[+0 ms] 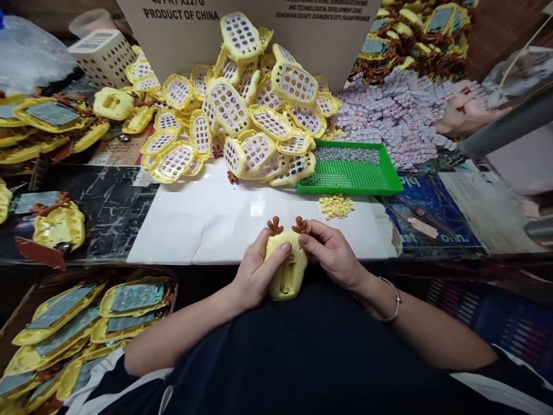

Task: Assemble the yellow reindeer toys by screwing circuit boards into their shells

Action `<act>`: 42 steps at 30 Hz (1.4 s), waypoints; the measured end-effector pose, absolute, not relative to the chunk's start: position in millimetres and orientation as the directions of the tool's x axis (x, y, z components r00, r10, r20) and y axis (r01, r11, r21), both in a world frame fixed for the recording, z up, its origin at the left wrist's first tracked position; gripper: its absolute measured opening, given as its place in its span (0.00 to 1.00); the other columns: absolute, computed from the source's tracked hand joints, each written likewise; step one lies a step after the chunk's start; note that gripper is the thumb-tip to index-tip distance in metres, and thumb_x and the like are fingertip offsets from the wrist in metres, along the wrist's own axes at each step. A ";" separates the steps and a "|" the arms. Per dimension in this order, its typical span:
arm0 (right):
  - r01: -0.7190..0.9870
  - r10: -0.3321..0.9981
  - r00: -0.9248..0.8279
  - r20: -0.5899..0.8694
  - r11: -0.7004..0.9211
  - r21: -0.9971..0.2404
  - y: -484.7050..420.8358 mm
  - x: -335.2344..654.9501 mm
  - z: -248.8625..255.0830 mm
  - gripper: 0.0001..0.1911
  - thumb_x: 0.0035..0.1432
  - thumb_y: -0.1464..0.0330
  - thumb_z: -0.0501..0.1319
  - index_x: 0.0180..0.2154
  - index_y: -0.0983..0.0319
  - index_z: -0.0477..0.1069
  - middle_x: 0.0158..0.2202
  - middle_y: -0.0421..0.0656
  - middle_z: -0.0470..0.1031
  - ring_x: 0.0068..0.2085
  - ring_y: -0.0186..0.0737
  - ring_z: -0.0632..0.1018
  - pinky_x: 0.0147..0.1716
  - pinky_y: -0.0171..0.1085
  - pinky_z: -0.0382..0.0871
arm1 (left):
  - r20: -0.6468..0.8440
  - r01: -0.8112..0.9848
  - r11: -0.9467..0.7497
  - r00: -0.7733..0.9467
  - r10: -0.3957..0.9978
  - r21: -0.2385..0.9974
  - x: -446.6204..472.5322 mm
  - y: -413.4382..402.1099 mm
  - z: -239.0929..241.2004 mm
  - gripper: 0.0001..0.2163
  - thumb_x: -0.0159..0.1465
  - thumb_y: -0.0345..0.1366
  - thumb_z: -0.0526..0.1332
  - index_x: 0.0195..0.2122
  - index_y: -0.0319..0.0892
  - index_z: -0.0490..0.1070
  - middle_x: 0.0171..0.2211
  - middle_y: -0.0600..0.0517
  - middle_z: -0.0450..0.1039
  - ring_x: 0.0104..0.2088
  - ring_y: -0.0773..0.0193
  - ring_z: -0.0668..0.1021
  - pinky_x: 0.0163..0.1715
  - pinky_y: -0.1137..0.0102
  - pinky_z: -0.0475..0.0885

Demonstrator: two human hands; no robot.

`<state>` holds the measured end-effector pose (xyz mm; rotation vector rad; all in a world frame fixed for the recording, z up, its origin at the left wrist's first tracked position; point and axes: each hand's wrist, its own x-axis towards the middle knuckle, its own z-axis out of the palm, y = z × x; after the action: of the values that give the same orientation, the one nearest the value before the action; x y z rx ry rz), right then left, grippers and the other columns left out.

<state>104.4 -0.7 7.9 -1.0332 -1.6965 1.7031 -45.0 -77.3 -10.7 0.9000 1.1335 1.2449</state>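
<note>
Close to my body, at the table's front edge, I hold a yellow plastic toy shell (285, 276) with two brown antlers on top. Its back faces up and shows an open battery recess. My left hand (261, 268) wraps the left side, thumb lying across the back. The fingers of my right hand (332, 251) pinch the upper right side, by the base of the right antler (299, 224). Anything small between those fingertips is hidden. Beyond the shell lies a white sheet (216, 219) with a small heap of little yellow pieces (336, 206).
Yellow shells with holed white panels (228, 106) are piled ahead. A green tray (349, 190) holds small metal screws. White button pieces (397, 109) spread behind it, near another person's hand (464, 109). Shells with circuit boards (69, 308) fill a box at lower left.
</note>
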 end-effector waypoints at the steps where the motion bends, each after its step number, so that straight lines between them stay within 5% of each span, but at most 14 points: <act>1: 0.147 0.798 -0.574 -0.183 -0.120 -0.982 -1.5 105.6 6.0 0.25 0.51 0.46 0.63 0.29 0.62 0.66 0.25 0.36 0.62 0.26 0.29 0.63 0.24 0.30 0.61 | -0.161 -0.219 0.149 -0.036 0.986 0.964 -44.2 -76.9 -10.4 0.15 0.64 0.48 0.60 0.44 0.42 0.68 0.32 0.53 0.71 0.33 0.63 0.73 0.36 0.69 0.69; 6: 0.167 0.732 -0.615 -0.294 -0.244 -0.955 0.0 118.7 3.1 0.25 0.48 0.47 0.66 0.32 0.63 0.68 0.28 0.38 0.67 0.29 0.31 0.69 0.29 0.33 0.69 | -0.203 -0.171 0.207 0.040 0.978 0.963 -46.4 -77.7 -5.5 0.16 0.63 0.49 0.59 0.42 0.41 0.69 0.35 0.51 0.73 0.36 0.61 0.74 0.38 0.69 0.69; 10: 0.218 0.851 -0.525 -0.010 0.124 -0.968 -1.0 130.9 11.2 0.26 0.50 0.49 0.66 0.42 0.60 0.70 0.40 0.44 0.72 0.42 0.39 0.74 0.42 0.40 0.71 | -0.152 0.031 0.149 0.147 0.977 0.988 -50.3 -81.3 5.8 0.12 0.65 0.44 0.57 0.42 0.41 0.68 0.36 0.50 0.74 0.36 0.61 0.74 0.38 0.69 0.68; 12: 0.250 0.801 -0.584 0.131 0.331 -0.910 -2.4 133.3 20.5 0.26 0.51 0.51 0.67 0.46 0.60 0.70 0.44 0.46 0.72 0.44 0.40 0.74 0.44 0.39 0.70 | -0.087 0.129 0.058 0.225 0.971 0.990 -49.3 -82.0 12.4 0.11 0.65 0.41 0.57 0.44 0.41 0.67 0.36 0.51 0.74 0.33 0.63 0.73 0.35 0.70 0.68; 16: 0.297 0.653 -0.748 0.123 0.495 -0.817 -4.2 131.2 41.2 0.09 0.56 0.64 0.66 0.33 0.62 0.71 0.31 0.39 0.71 0.33 0.33 0.72 0.34 0.33 0.67 | 0.005 0.207 -0.062 0.267 0.964 0.976 -40.4 -82.4 21.7 0.08 0.64 0.37 0.57 0.43 0.42 0.67 0.31 0.52 0.73 0.28 0.65 0.73 0.30 0.72 0.67; 23: 0.315 0.699 -0.707 0.102 0.441 -0.840 -3.6 127.9 51.7 0.06 0.53 0.70 0.66 0.27 0.63 0.70 0.27 0.38 0.69 0.30 0.31 0.69 0.31 0.33 0.63 | -0.009 0.201 -0.030 0.189 0.982 0.979 -30.3 -81.7 26.1 0.03 0.63 0.36 0.58 0.36 0.44 0.65 0.24 0.55 0.67 0.27 0.65 0.71 0.32 0.71 0.67; 27: 0.334 0.738 -0.674 0.000 0.305 -0.892 -0.4 128.3 46.2 0.05 0.53 0.69 0.65 0.28 0.63 0.71 0.28 0.38 0.70 0.30 0.31 0.70 0.32 0.33 0.64 | -0.247 -0.040 0.265 0.251 0.936 0.963 -37.8 -75.0 22.1 0.11 0.60 0.42 0.63 0.38 0.43 0.66 0.30 0.54 0.69 0.30 0.66 0.71 0.31 0.73 0.66; 30: 0.319 0.782 -0.623 -0.016 0.235 -0.918 2.3 127.4 40.6 0.05 0.52 0.68 0.64 0.28 0.63 0.70 0.28 0.38 0.69 0.30 0.31 0.68 0.30 0.32 0.63 | -0.289 -0.194 0.362 0.321 0.902 0.912 -40.9 -71.0 18.0 0.15 0.60 0.43 0.64 0.44 0.44 0.65 0.36 0.52 0.71 0.36 0.64 0.73 0.35 0.72 0.67; 37: 0.213 0.810 -0.579 0.089 0.256 -0.943 3.2 126.0 35.1 0.08 0.50 0.69 0.66 0.24 0.62 0.69 0.26 0.37 0.69 0.30 0.32 0.70 0.33 0.34 0.64 | 0.033 0.149 -0.055 0.149 0.988 0.987 -34.1 -74.6 13.8 0.10 0.64 0.38 0.58 0.45 0.42 0.68 0.35 0.51 0.74 0.34 0.63 0.73 0.35 0.71 0.68; 42: 0.224 0.779 -0.626 -0.036 0.136 -0.965 3.6 129.1 39.6 0.07 0.49 0.66 0.69 0.28 0.62 0.74 0.28 0.38 0.71 0.31 0.32 0.72 0.33 0.34 0.67 | 0.062 0.264 -0.109 0.179 0.982 0.958 -38.3 -79.0 15.7 0.10 0.66 0.37 0.56 0.46 0.41 0.69 0.36 0.50 0.77 0.32 0.64 0.75 0.34 0.72 0.68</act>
<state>129.1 3.6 39.6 -0.9607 -1.9357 1.5097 -38.3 -79.0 15.7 1.5515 1.2335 0.9997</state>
